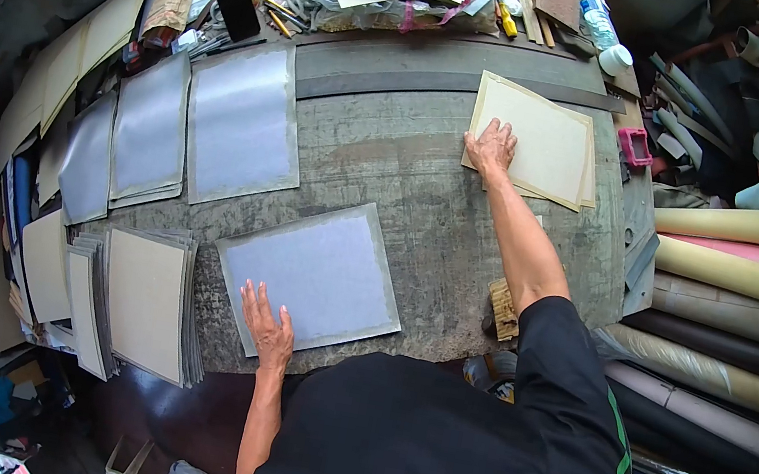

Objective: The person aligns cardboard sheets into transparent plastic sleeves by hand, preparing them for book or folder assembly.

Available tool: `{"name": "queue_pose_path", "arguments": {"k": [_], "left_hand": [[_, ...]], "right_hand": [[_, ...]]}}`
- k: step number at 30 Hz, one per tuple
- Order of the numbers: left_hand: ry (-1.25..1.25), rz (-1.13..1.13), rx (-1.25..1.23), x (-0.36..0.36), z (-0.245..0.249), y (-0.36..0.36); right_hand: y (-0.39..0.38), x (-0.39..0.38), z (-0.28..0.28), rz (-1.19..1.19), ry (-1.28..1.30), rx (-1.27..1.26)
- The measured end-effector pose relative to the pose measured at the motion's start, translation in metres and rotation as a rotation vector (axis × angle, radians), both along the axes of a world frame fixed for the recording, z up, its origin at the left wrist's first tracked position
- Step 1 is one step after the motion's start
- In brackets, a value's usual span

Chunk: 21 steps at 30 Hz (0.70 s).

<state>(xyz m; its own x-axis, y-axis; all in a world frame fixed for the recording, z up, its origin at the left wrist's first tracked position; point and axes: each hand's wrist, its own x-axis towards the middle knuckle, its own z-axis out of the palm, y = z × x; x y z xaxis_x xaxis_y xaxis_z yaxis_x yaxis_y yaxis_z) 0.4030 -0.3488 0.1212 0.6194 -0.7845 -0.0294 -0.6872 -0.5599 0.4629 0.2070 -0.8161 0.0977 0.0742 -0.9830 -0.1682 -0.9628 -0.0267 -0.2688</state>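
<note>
My left hand (269, 329) lies flat and fully open, fingers spread, on the near left corner of the grey sheet (323, 273), with nothing gripped. My right hand (490, 147) is likewise open, palm down, and presses on the left edge of the cream board stack (546, 139), which lies beyond and to the right of the grey sheet, well apart from it on the workbench (425, 205). Just left of the grey sheet sits a pile of tan boards (146, 298), and beyond the grey sheet lie silvery panels (244, 119).
</note>
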Motion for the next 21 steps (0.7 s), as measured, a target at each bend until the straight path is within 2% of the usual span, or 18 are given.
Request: {"name": "queue_pose_path", "arguments": {"k": [6, 9, 12, 14, 15, 16, 17, 19, 21], "left_hand": [[0.046, -0.023, -0.08, 0.011, 0.013, -0.015], [0.051, -0.038, -0.138, 0.019, 0.02, -0.022], [0.098, -0.054, -0.189, 0.019, 0.021, -0.025], [0.198, -0.082, -0.234, 0.018, 0.018, -0.027], [0.259, -0.085, -0.243, 0.015, 0.014, -0.028], [0.352, -0.088, -0.257, 0.012, 0.011, -0.031], [0.441, -0.09, -0.266, 0.009, 0.009, -0.032], [0.749, 0.004, -0.196, 0.004, 0.027, -0.043], [0.906, 0.0, -0.29, 0.003, 0.033, -0.048]], "right_hand": [[-0.003, 0.0, 0.03, 0.13, 0.076, 0.004], [-0.007, -0.025, 0.065, 0.257, 0.169, -0.283], [-0.002, -0.075, 0.147, 0.209, 0.275, -0.518], [0.004, -0.119, 0.201, 0.386, 0.132, -0.664], [0.037, -0.115, 0.255, 0.355, 0.036, -0.466], [0.067, -0.111, 0.284, 0.333, -0.056, -0.517], [0.101, -0.101, 0.32, 0.375, -0.194, -0.394], [0.148, -0.096, 0.337, 0.431, -0.692, -0.223], [0.184, -0.094, 0.337, 0.464, -0.8, -0.103]]}}
